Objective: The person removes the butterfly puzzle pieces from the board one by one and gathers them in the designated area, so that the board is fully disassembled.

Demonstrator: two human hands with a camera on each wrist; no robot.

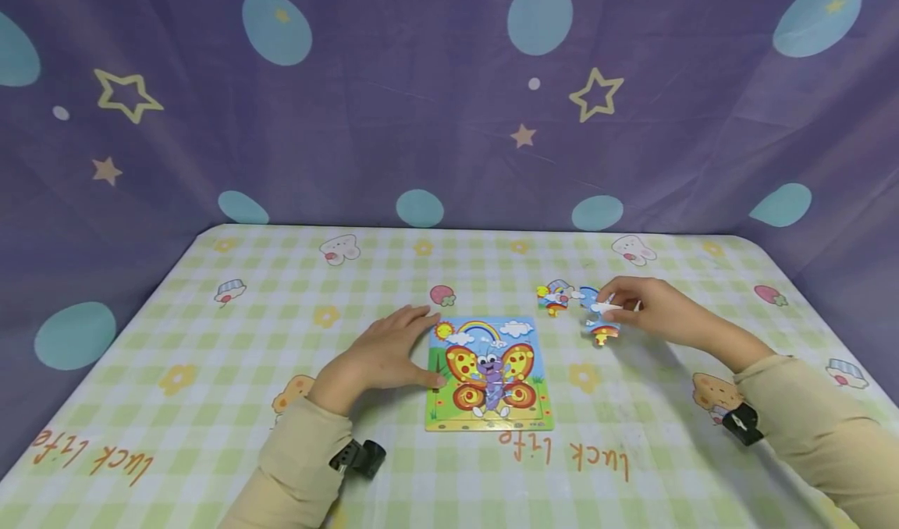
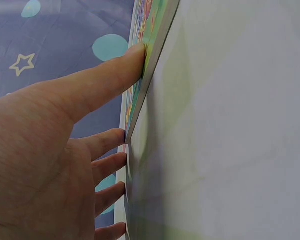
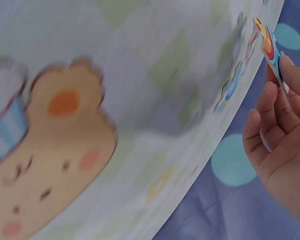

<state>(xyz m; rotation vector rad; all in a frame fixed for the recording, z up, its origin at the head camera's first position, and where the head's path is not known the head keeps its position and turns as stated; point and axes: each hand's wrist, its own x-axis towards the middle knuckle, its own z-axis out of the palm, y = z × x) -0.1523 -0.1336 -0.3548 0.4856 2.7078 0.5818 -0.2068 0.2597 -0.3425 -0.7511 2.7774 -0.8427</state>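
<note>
A butterfly jigsaw puzzle (image 1: 490, 373) lies flat at the middle of the table, with a sun, rainbow and clouds along its top. My left hand (image 1: 382, 352) rests at its left side, thumb on the edge and fingers spread towards the upper left corner. In the left wrist view, the thumb (image 2: 117, 72) touches the puzzle's edge (image 2: 157, 47). To the right, my right hand (image 1: 649, 310) pinches a loose puzzle piece (image 1: 602, 334) between thumb and fingers. The right wrist view shows that puzzle piece (image 3: 271, 49) raised off the cloth.
Loose puzzle pieces (image 1: 553, 298) lie on the table beyond the puzzle's upper right, one partly behind the held piece. A checked cloth (image 1: 211, 435) with printed pictures covers the table. A purple curtain (image 1: 449, 123) hangs behind the far edge.
</note>
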